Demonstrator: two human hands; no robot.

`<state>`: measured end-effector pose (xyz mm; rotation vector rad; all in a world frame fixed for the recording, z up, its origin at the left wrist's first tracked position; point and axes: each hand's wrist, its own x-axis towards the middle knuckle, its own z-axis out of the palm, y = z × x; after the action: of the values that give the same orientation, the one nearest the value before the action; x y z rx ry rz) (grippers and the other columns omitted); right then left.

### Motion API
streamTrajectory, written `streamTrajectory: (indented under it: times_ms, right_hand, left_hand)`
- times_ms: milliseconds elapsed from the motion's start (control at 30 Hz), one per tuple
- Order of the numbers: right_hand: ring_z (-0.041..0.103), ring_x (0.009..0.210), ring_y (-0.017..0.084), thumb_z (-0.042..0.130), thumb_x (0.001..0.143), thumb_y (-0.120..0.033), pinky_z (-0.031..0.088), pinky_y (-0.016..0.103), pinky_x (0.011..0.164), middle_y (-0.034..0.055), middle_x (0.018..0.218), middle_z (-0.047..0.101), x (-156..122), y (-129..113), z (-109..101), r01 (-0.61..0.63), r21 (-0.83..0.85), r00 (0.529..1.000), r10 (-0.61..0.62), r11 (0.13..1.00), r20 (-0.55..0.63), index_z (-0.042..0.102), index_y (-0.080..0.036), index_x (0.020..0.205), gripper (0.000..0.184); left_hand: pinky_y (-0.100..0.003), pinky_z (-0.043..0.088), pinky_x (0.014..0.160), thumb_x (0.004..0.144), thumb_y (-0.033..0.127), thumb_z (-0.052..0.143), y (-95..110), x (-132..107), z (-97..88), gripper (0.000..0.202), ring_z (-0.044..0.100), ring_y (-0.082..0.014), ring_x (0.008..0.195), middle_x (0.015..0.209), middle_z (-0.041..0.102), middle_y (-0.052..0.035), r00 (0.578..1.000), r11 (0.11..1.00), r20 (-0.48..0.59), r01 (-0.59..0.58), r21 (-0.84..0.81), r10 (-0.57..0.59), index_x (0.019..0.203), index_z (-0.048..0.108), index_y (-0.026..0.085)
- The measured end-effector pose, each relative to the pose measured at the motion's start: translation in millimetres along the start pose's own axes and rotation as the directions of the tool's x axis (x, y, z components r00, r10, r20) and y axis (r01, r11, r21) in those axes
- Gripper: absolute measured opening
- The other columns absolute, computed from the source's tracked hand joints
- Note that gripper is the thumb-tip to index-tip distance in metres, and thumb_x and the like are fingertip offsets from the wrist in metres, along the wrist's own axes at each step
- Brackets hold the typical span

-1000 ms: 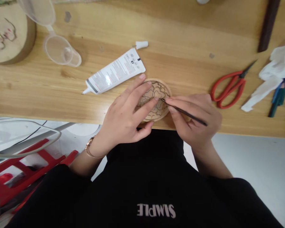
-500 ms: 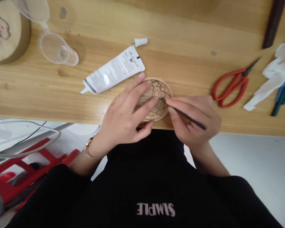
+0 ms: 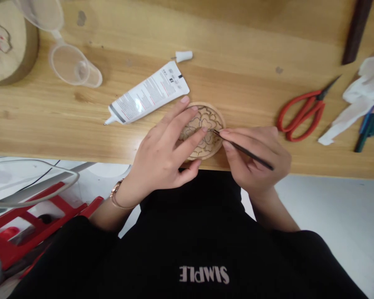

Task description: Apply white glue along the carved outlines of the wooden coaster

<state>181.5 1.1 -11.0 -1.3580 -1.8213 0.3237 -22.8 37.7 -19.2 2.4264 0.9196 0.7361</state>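
A light-brown wooden table (image 3: 237,54) with visible grain spans the upper view under even, soft light. Below its near edge lies a pale grey-white floor (image 3: 336,216). A red metal frame (image 3: 34,232) stands lower left, on that floor.

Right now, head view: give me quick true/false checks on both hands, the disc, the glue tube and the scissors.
1. The right hand holds a thin dark tool with its tip on the round wooden disc. True.
2. The glue tube has its cap on. False: the white cap lies apart on the table, beyond the tube.
3. The left hand rests its fingers on the disc. True.
4. The red scissors lie left of the disc. False: they lie to its right, untouched.
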Motion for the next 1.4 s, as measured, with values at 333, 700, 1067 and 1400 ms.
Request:
streamTrajectory:
  times_ms: [333, 700, 1067, 1400]
  right_hand:
    - [0.072, 0.074, 0.016, 0.069, 0.081, -0.009, 0.047, 0.033, 0.065, -0.0013, 0.089, 0.078, 2, 1, -3, 0.013, -0.01, 1.0, -0.013, 1.0, 0.022, 0.07, -0.025, 0.098, 0.023]
    - [0.073, 0.076, 0.016, 0.07, 0.082, -0.016, 0.048, 0.033, 0.067, -0.0025, 0.092, 0.078, 5, 7, -8, 0.023, -0.029, 0.996, -0.02, 0.999, 0.081, 0.07, -0.028, 0.1, 0.022]
    - [0.073, 0.076, 0.017, 0.067, 0.087, -0.022, 0.049, 0.034, 0.069, -0.0027, 0.092, 0.078, 28, 13, -23, 0.063, -0.003, 0.958, -0.059, 0.998, 0.28, 0.071, -0.029, 0.094, 0.011]
    - [0.073, 0.077, 0.016, 0.069, 0.086, -0.019, 0.043, 0.036, 0.065, 0.0008, 0.092, 0.079, 40, 18, -27, 0.145, 0.04, 0.935, -0.15, 0.989, 0.321, 0.07, -0.024, 0.093, 0.009]
  left_hand:
    - [-0.063, 0.042, 0.111, 0.089, 0.038, 0.062, -1, -2, 0.8, 0.045, 0.039, -0.0392, 0.141, 0.146, 0.045, -0.0097, 1.0, 0.999, 0.022, 0.022, -0.044, -0.021, 0.13, 0.048, 0.028]
    - [-0.06, 0.047, 0.109, 0.087, 0.038, 0.063, 0, -1, 0.1, 0.048, 0.041, -0.0382, 0.14, 0.141, 0.05, -0.0122, 1.0, 1.0, 0.007, -0.003, 0.02, 0.003, 0.131, 0.048, 0.025]
    - [-0.061, 0.045, 0.11, 0.088, 0.037, 0.06, 2, 0, -2.3, 0.043, 0.039, -0.0373, 0.142, 0.142, 0.051, -0.0106, 0.999, 0.999, 0.035, 0.036, -0.02, -0.035, 0.129, 0.051, 0.027]
    - [-0.062, 0.047, 0.107, 0.088, 0.039, 0.06, 0, 0, -1.1, 0.043, 0.04, -0.0388, 0.141, 0.143, 0.049, -0.0109, 1.0, 1.0, 0.028, 0.009, 0.006, -0.01, 0.128, 0.05, 0.025]
